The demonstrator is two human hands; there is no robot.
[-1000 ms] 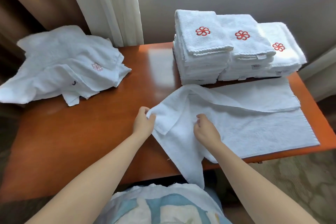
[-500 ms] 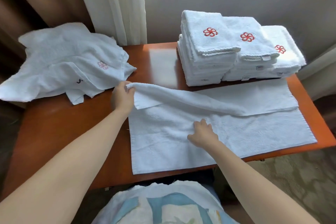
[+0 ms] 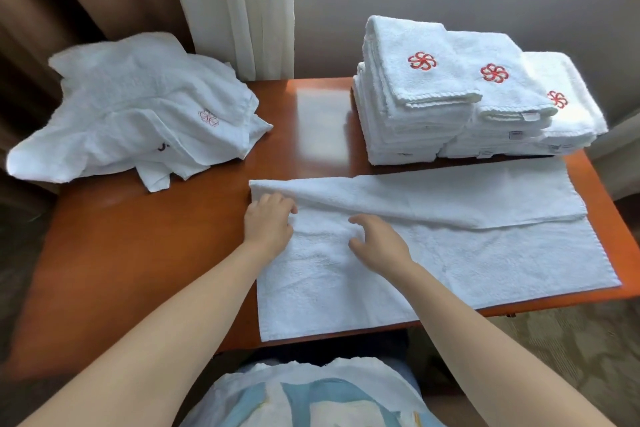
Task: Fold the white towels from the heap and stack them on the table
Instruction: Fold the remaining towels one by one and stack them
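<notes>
Here, a rumpled heap of white terry towels (image 3: 138, 114) waits at upper left on the glossy orange-brown wooden table (image 3: 138, 236). At centre, the left hand (image 3: 268, 222) pinches the spread white towel (image 3: 450, 253) at its folded edge; the right hand (image 3: 377, 243) hovers, fingers apart. Three neat logo-stitched stacks (image 3: 467, 97) fill upper right.

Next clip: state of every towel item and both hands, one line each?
Spread towel: flat on table, far edge folded over.
Heap: crumpled, unfolded, far left.
Stacks: three, folded, logos up, far right.
Left hand: on the fold's left corner; grip unclear.
Right hand: open, on or just over the towel.
</notes>
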